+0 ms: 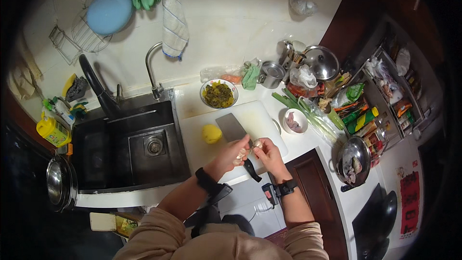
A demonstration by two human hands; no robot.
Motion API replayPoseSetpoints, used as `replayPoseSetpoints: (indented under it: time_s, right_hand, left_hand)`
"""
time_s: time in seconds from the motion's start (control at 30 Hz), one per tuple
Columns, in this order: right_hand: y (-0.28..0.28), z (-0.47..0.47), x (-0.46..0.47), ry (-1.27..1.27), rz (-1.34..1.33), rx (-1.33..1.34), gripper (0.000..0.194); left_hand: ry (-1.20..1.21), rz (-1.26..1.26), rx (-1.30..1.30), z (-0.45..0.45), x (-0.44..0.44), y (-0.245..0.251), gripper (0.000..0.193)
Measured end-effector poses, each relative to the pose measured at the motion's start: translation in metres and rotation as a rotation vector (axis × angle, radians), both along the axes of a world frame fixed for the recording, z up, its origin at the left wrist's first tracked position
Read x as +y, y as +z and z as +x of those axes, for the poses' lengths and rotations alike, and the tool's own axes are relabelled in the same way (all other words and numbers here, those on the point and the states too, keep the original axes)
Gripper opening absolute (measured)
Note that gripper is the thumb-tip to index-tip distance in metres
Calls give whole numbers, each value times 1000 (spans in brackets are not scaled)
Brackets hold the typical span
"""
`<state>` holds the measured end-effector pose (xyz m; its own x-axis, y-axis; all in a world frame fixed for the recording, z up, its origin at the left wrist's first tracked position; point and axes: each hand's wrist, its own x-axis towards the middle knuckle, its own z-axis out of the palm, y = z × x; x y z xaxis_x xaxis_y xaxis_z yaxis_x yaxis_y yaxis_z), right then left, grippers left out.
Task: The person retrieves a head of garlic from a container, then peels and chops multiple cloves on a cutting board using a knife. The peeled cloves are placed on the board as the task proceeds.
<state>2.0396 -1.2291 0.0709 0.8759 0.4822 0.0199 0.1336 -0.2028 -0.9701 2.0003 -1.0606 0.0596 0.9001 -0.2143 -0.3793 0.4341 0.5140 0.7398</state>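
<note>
My left hand [232,154] holds several garlic cloves [239,156] in its curled fingers. Close beside it, my right hand [269,154] pinches a piece of garlic [257,143] between thumb and fingers. Both hands are above the near edge of a white cutting board [195,124]. On the board lies a cleaver [231,127], its black handle [252,170] pointing towards me and passing under my hands. A peeled yellow potato [211,134] rests left of the blade. Behind the board stands a patterned plate of chopped dark and yellow-green food [218,94].
Left is a black sink [148,151] with a curved faucet [148,57]. Right of the board are a white bowl of meat [295,121], green onions [314,113] and a metal bowl [353,160]. A pot lid [321,63] and metal canister [272,74] stand at the back.
</note>
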Motion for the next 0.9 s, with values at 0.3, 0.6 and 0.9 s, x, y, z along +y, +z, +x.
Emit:
replayPoseSetpoints:
  time_s: [0.3,0.6,0.9]
  right_hand:
    - [-6,69,-6,132,-294,-411,28]
    - [-73,128,-17,233,206,430,31]
    - [-102,142,-14,149,355,480,31]
  left_hand:
    - [-137,144,-94,57,-22,-15,43]
    - [57,524,-41,95,-27,-59,23]
    - [132,97,209,96,-43,-49,31]
